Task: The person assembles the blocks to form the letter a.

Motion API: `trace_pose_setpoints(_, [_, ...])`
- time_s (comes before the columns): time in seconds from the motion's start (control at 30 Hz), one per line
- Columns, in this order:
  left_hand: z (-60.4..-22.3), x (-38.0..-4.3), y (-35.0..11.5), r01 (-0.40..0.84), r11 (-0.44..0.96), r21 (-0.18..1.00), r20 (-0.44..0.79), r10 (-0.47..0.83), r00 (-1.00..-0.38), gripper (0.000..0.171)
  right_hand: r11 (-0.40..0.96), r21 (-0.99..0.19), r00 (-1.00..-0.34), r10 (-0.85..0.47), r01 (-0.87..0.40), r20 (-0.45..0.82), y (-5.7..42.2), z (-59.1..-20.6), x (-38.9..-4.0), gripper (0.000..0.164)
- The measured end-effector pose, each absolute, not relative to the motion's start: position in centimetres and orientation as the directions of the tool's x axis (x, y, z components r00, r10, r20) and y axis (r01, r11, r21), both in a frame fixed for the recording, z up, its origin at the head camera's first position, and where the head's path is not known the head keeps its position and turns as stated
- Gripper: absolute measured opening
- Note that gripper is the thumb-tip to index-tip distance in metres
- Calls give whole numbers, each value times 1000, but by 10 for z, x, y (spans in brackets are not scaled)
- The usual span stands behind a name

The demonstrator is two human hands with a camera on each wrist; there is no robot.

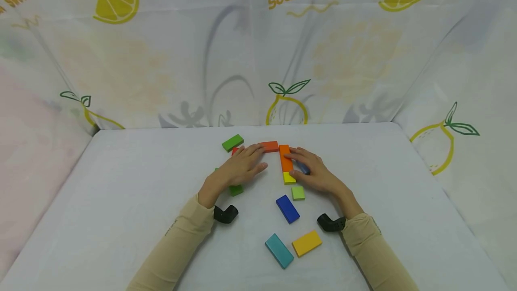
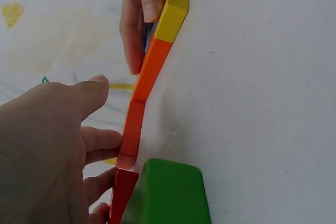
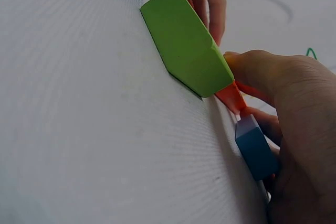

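Note:
My left hand (image 1: 236, 169) reaches over the upper blocks with its fingers extended. In the left wrist view, its fingertips touch a red-orange block (image 2: 134, 129) and a red block (image 2: 123, 192); its thumb stands apart. An orange block (image 1: 286, 158) meets the red-orange one at an angle, with a yellow block (image 1: 289, 178) at its near end. My right hand (image 1: 317, 173) lies beside these two, its forefinger at the orange block and its thumb at the yellow one. Under that hand is a partly hidden grey-blue block (image 1: 303, 168).
A light green block (image 1: 298, 193) lies just below the yellow one. Nearer are a dark blue block (image 1: 288, 209), a teal block (image 1: 279, 251) and an amber block (image 1: 307, 243). Green blocks lie at the far left (image 1: 233, 143) and under the left wrist (image 1: 236, 190).

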State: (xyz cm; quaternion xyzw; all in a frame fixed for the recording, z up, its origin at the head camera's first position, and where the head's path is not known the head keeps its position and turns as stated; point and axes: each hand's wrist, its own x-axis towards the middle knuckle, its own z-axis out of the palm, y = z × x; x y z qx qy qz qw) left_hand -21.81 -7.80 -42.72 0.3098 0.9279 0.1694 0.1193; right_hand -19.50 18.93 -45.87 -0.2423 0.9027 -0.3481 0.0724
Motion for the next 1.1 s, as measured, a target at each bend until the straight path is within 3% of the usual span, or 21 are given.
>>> trace_pose_setpoints(0.27, [-429,-217,-79,545,751,374,-133,625,-769,69,634,-663,-869,-492,-398,51,190,-459,-195,48])
trace_pose_setpoints(0.9, [-430,-217,-88,540,735,409,-122,631,-766,67,622,-675,-862,-505,-397,41,184,-460,-197,48])
trace_pose_setpoints(1.1, [-433,-220,-83,588,701,404,-81,668,-740,66,638,-675,-876,-482,-371,26,189,-458,-195,47])
